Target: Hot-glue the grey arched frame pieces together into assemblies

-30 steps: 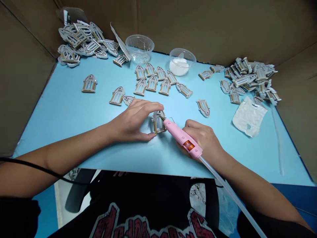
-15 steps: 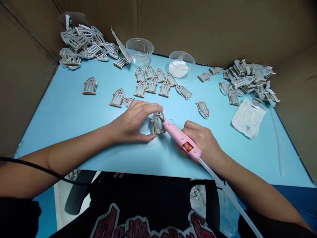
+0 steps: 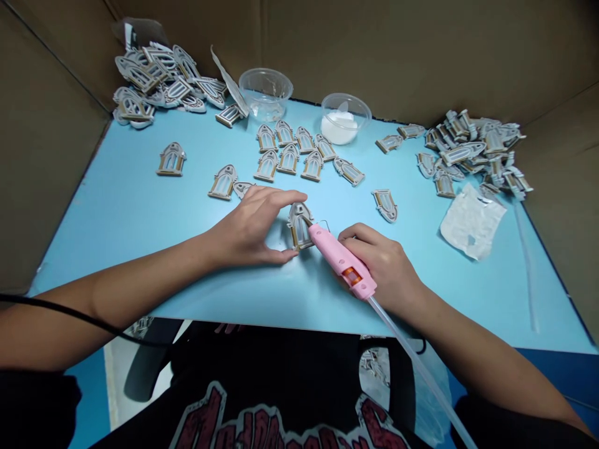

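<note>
Between thumb and forefinger, my left hand [image 3: 255, 227] grips a small arched window piece [image 3: 298, 226], grey-white with gold edges, by its top and bottom ends. My right hand [image 3: 381, 265] is wrapped around a pink hot glue gun [image 3: 341, 259] with a clear glue stick [image 3: 412, 355] trailing from its back. The gun's nozzle points at the upper part of the window piece; whether it touches cannot be made out. Just beyond my left hand lie another arched piece [image 3: 223, 182] and a partly covered one [image 3: 242, 188].
Several arched pieces [image 3: 287, 159] lie grouped mid-table. Piles stand at back left [image 3: 161, 81] and back right [image 3: 477, 149]. Two clear plastic tubs [image 3: 266, 93] [image 3: 345, 118] stand behind, the right one holding something white. A crumpled white sheet [image 3: 472, 221] and a spare glue stick [image 3: 528, 268] lie right.
The glue gun's tip has shifted slightly relative to the window piece, down from its top area. A small blob now shows near the top of the piece. Both hands keep their holds.
</note>
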Demonstrator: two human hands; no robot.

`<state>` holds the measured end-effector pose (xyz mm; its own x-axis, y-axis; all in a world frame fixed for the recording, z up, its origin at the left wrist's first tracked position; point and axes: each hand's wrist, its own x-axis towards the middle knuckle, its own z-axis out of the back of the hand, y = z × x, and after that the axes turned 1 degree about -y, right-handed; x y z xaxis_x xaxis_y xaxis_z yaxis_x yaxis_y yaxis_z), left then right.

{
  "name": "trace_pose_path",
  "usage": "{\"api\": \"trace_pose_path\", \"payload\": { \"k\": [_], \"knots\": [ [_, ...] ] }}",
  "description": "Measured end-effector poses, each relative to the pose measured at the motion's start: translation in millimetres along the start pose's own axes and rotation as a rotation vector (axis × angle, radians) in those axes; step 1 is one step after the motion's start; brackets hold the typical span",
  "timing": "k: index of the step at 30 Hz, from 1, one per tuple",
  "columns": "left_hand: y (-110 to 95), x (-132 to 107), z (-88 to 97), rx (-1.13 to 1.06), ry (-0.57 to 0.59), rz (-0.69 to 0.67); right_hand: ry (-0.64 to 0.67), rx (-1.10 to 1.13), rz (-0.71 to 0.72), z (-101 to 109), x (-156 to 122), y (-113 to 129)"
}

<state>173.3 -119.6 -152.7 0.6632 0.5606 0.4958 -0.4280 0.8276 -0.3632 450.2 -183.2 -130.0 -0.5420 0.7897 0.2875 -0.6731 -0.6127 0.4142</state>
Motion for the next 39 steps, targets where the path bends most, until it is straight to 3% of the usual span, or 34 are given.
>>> {"api": "trace_pose_path", "payload": {
  "k": [11, 18, 27, 30, 34, 39],
  "knots": [
    [0, -1, 0.2, 0.021, 0.017, 0.013, -0.015, -0.026, 0.027, 0, 0, 1],
    [-2, 1, -1.8, 0.035, -0.094, -0.062, -0.007, -0.048, 0.023, -2, 0, 0],
    [0, 2, -4.2, 0.062, -0.134, -0.136, -0.039, -0.123, 0.054, -4, -1, 5],
    [-1, 2, -2.8, 0.043, -0.115, -0.130, -0.064, -0.191, 0.024, -3, -1, 1],
    [-1, 1, -0.6, -0.052, -0.047, 0.002, -0.115, -0.301, -0.112, 0, 0, -11],
    [5, 1, -2.2, -0.158, 0.169, 0.128, -0.177, -0.297, -0.134, 5, 1, -19]
  ]
}}
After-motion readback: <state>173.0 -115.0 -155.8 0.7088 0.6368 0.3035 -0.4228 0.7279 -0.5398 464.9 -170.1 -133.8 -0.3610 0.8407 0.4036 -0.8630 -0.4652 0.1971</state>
